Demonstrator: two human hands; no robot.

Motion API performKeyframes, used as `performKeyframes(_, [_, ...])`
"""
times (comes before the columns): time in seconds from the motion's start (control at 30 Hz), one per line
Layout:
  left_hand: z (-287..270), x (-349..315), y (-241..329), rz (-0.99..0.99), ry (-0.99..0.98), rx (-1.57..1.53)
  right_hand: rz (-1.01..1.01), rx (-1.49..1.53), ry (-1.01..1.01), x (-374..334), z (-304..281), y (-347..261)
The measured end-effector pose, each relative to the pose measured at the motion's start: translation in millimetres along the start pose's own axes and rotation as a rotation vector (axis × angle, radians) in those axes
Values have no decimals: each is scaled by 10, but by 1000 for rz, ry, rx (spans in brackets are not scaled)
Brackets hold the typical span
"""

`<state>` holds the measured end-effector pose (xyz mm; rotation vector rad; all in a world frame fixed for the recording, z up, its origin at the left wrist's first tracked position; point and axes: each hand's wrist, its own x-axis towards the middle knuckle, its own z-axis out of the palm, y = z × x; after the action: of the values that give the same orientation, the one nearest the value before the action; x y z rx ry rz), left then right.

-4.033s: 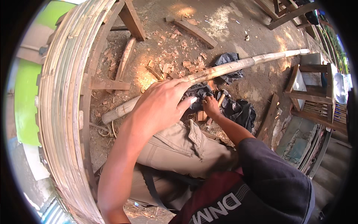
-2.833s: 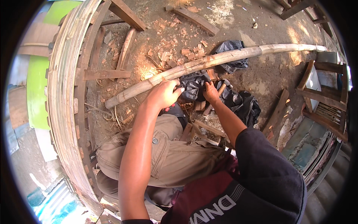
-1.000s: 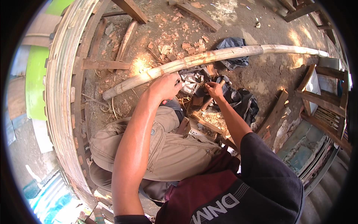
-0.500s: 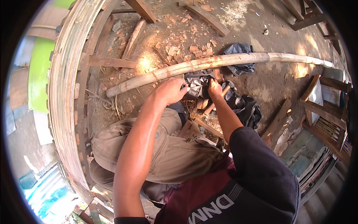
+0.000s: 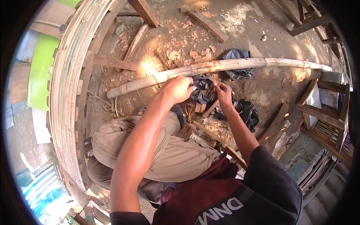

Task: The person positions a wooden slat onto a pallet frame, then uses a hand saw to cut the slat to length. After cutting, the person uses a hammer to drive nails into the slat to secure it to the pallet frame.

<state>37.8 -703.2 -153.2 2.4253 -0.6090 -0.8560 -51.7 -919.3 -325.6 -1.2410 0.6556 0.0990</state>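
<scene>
A crumpled piece of black plastic hangs between my hands, just on the near side of a long bamboo pole. My left hand is closed on its left edge, thumb and fingers pressed together. At the opposite edge my right hand is closed in a pinch, its fingertips partly hidden. A narrow strip of wood shows right beyond those fingertips. Below the plastic lie cut wood pieces, and more black plastic rests on the ground to the right of my right wrist.
Another black plastic bundle lies under the pole. Wood chips litter the dirt floor beyond it. A bamboo-slat bench runs along the left. At the right stand a wooden frame and a leaning plank.
My right hand has shifted slightly right and back toward me, and more of its fingers show. The plastic's shape has changed between my hands. My left hand has moved little.
</scene>
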Motion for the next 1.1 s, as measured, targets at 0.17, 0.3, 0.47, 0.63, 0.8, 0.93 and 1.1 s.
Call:
performKeyframes(0.17, [108,-25,389,3,148,-180,12,372,-97,-471,276,-607])
performKeyframes(0.3, [133,-15,472,71,270,-341,-20,540,-140,-739,553,-898])
performKeyframes(0.47, [3,-88,413,55,283,-536,-35,527,-23,-753,644,-830])
performKeyframes(0.63, [-9,-19,504,109,165,-676,-124,-750,535,35,-210,864])
performKeyframes(0.8, [-124,-265,331,110,189,-623,88,-892,442,-193,19,1170])
performKeyframes(0.93, [-383,-535,519,190,282,-575,170,-713,547,20,-139,1097])
performKeyframes(1.1, [-864,-1122,622,283,443,-630,58,-322,383,390,-690,1008])
